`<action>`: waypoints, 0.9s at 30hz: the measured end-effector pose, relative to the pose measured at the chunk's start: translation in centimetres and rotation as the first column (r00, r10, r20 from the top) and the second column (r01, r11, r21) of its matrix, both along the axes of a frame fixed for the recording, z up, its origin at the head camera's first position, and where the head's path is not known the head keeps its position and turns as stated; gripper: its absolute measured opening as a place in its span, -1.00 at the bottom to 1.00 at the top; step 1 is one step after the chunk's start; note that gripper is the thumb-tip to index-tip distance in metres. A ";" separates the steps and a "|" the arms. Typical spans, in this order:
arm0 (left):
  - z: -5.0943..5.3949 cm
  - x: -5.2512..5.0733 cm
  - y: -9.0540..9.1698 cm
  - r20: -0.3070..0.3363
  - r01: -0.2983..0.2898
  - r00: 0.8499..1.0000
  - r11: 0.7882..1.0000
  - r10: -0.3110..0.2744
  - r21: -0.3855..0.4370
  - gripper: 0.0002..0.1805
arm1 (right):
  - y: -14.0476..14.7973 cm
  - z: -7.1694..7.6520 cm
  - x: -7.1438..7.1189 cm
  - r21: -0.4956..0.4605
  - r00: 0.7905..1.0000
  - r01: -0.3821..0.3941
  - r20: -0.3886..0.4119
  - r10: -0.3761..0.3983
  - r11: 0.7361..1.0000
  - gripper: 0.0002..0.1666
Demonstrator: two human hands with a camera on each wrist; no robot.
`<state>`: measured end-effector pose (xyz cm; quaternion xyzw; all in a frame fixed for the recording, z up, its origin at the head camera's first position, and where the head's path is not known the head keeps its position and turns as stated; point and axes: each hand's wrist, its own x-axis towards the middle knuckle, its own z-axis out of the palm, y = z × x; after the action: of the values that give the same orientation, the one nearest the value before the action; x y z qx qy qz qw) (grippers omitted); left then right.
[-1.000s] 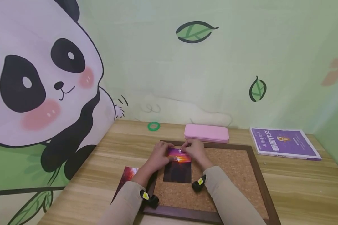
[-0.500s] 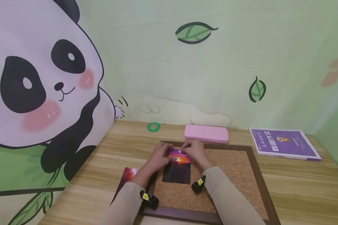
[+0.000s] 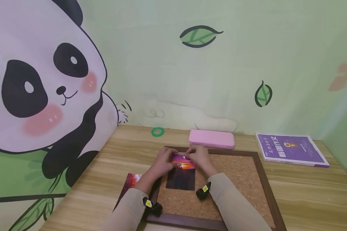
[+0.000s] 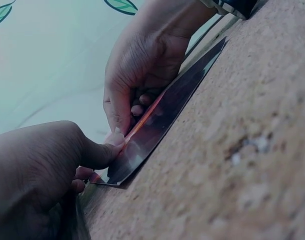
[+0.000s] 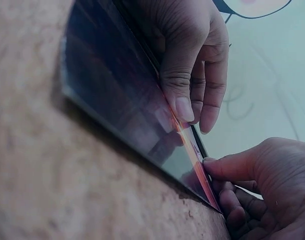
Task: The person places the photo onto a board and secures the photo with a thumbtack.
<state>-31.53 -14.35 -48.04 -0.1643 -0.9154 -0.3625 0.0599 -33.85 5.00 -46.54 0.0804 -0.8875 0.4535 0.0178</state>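
A sunset photo (image 3: 180, 178), purple and orange above and dark below, lies over the upper left of a cork board (image 3: 234, 186). My left hand (image 3: 162, 162) holds the photo's upper left part, thumb on its face; in the right wrist view this thumb (image 5: 180, 95) bends over the glossy photo (image 5: 122, 95). At the top edge my right hand (image 3: 200, 157) pinches a small shiny, clear thing (image 3: 184, 157) between thumb and forefinger. The left wrist view shows the right hand (image 4: 142, 65) close to the left hand (image 4: 42, 165), with the photo (image 4: 162, 120) slanting below them.
A reddish photo (image 3: 130, 183) lies left of the board, partly under the left forearm. Behind the board are a pink case (image 3: 211, 139) and a green ring (image 3: 157, 132). A purple book (image 3: 292, 149) lies at the back right, a tiny object (image 3: 271, 170) before it.
The photo's lower edge has swung slightly left. Both hands keep their places on the board, and the whole head view has shifted slightly.
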 end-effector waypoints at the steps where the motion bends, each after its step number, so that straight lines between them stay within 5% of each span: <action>1: 0.0 0.1 0.0 -0.003 -0.001 1.000 1.000 0.001 0.005 -0.47 | 0.0 -0.1 0.1 -0.001 1.000 -0.004 -0.003 0.004 1.000 -0.92; 10: 0.6 0.5 0.1 -0.043 0.020 0.999 1.000 -0.020 0.014 -0.48 | 0.5 -0.4 0.3 -0.007 0.989 -0.102 -0.110 0.100 0.995 -0.84; 15: 3.4 0.5 -1.0 -0.109 -0.011 0.994 1.000 0.011 -0.002 -0.54 | 1.5 0.2 0.2 0.122 0.944 -0.217 -0.228 0.240 0.969 -0.67; 17: 4.8 0.9 -2.2 -0.082 -0.029 0.996 0.999 0.027 -0.028 -0.55 | 2.0 0.7 0.6 0.264 0.931 -0.215 -0.234 0.279 0.940 -0.54; 21: 6.1 1.8 -6.2 0.015 -0.032 0.999 0.992 0.034 -0.120 -0.57 | 3.1 1.9 1.6 0.502 0.925 -0.204 -0.181 0.333 0.840 -0.27; 24: 6.2 2.5 -9.6 0.091 -0.020 0.995 0.981 0.039 -0.195 -0.58 | 4.4 2.4 2.3 0.552 0.914 -0.243 -0.144 0.378 0.797 -0.12; 27: 5.9 3.3 -12.4 0.171 -0.019 0.983 0.965 0.066 -0.262 -0.56 | 6.1 2.7 3.1 0.540 0.899 -0.289 -0.131 0.418 0.790 -0.04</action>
<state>-28.19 -26.79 -42.19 -0.1179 -0.9600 -0.2514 -0.0362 -30.79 11.14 -43.85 0.3027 -0.9347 0.1853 0.0189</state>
